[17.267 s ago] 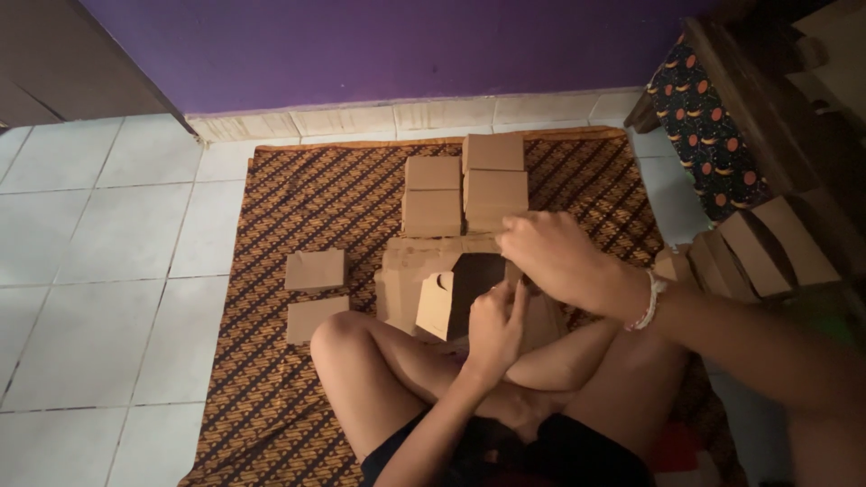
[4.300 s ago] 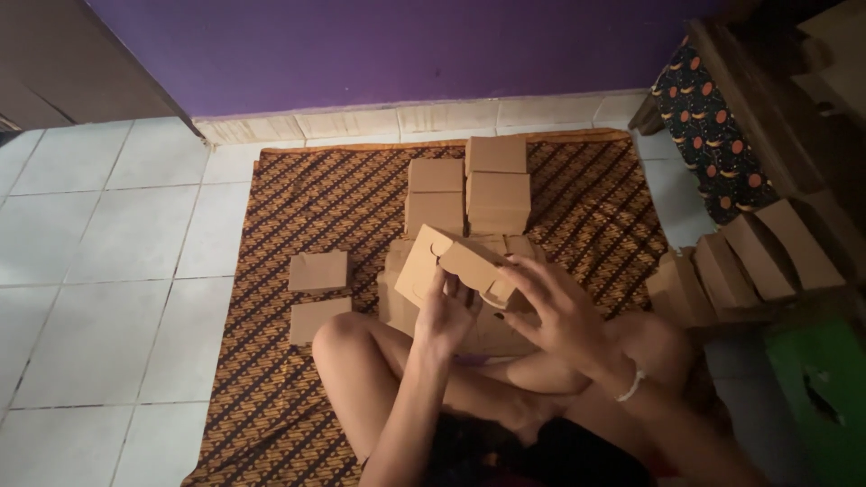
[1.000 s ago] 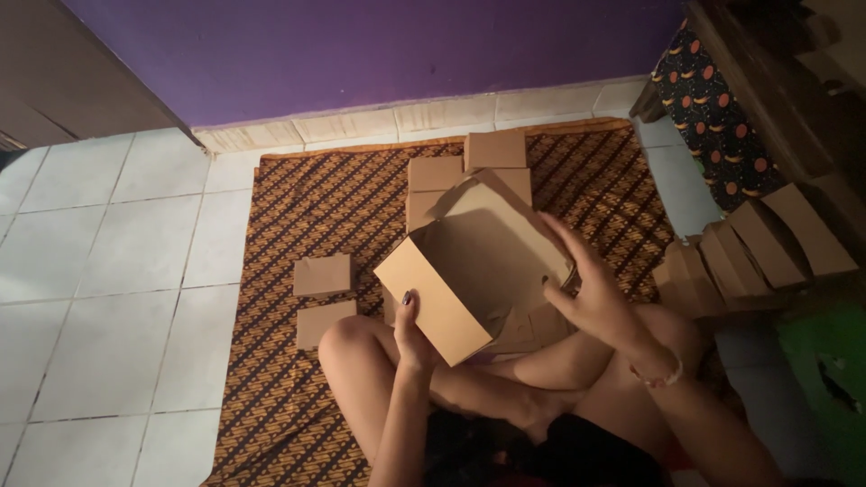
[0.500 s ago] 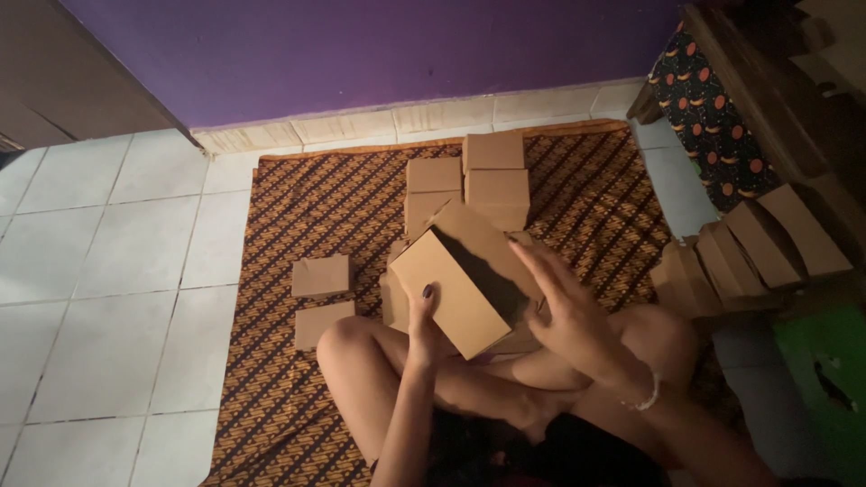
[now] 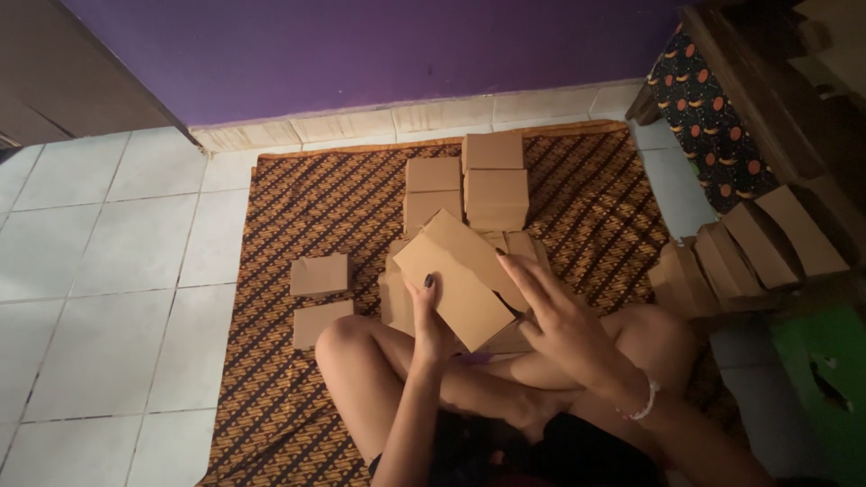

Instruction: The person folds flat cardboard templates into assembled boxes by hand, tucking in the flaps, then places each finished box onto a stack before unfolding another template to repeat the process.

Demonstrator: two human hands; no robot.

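Green bin (image 5: 825, 379) cut off (right).

Patterned brown mat (image 5: 298, 203) on white tiles (image 5: 108, 271) (purple wall (image 5: 361, 45) behind); green stool (image 5: 825, 379) right.

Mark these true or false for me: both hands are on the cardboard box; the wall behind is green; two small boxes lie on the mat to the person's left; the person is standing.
1. Both the left hand and the right hand are on the cardboard box. True.
2. The wall is green. False: it is purple.
3. Two small boxes lie on the patterned mat, to the person's left. True.
4. The person is standing. False: the person sits cross-legged on the mat.
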